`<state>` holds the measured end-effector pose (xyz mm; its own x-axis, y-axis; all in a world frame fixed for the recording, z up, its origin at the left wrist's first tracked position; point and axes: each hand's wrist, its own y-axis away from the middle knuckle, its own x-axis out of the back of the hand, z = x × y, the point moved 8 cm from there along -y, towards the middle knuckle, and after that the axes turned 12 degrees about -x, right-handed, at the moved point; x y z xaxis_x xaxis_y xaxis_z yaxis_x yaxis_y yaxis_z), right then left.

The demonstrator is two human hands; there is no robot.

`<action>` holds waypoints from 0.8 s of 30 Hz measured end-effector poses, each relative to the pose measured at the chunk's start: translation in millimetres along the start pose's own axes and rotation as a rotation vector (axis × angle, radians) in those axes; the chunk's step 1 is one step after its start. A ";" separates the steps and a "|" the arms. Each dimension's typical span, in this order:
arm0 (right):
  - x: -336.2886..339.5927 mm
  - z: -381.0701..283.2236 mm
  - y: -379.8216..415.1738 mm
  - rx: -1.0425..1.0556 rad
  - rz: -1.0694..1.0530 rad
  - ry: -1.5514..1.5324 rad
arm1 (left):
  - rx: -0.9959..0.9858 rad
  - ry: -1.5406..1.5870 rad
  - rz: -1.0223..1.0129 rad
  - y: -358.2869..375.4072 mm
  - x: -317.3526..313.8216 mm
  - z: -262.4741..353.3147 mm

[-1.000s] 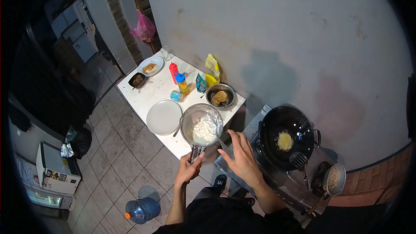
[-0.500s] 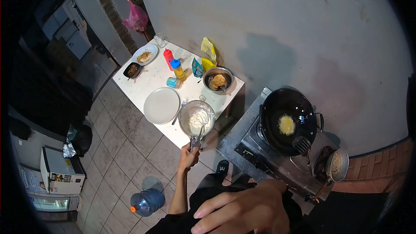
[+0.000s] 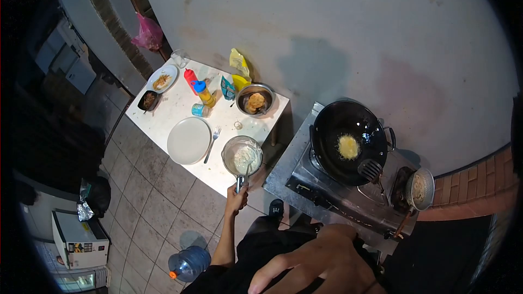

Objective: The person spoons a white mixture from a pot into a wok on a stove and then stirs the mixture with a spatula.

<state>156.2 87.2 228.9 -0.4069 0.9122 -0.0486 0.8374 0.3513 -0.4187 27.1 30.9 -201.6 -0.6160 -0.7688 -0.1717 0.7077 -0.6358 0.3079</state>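
My left hand (image 3: 236,200) is wrapped round the handle of a saucepan (image 3: 225,159) at the front corner of the white table. White batter (image 3: 243,158) lies in the saucepan, with a spoon (image 3: 248,168) resting in it. My right hand (image 3: 321,269) is close to the camera in front of my body, fingers apart and loosely bent, holding nothing; some fingertips fall outside the view. On the stove, a black wok (image 3: 331,125) contains oil and a round yellow fritter (image 3: 348,147). A slotted spatula (image 3: 370,170) leans over the wok's near rim.
A plate (image 3: 188,140), fork (image 3: 213,144), metal bowl with fried pieces (image 3: 255,100), red bottle (image 3: 190,79) and yellow bottle (image 3: 205,95) stand on the table (image 3: 218,177). A strainer (image 3: 420,189) rests at the stove's right. A water jug (image 3: 190,264) lies on the floor.
My view has shifted right. The saucepan in my left hand has moved slightly away from the plate and fork. My right hand has moved lower and to the right in view.
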 end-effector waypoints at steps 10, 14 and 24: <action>-0.6 -11.9 32.9 0.084 0.152 0.046 | -0.020 -0.034 -0.036 -19.6 -9.5 10.0; -9.4 -12.7 51.4 0.115 0.221 0.066 | -0.065 -0.093 -0.042 -37.7 -7.2 2.2; 24.4 -3.8 91.9 0.312 0.659 0.362 | -0.035 -0.173 -0.002 -81.0 7.3 -15.0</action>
<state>224.7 142.6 192.7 0.3221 0.9415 -0.0990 0.7018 -0.3076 -0.6425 -29.6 75.8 -241.9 -0.6659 -0.7460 -0.0081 0.7158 -0.6419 0.2749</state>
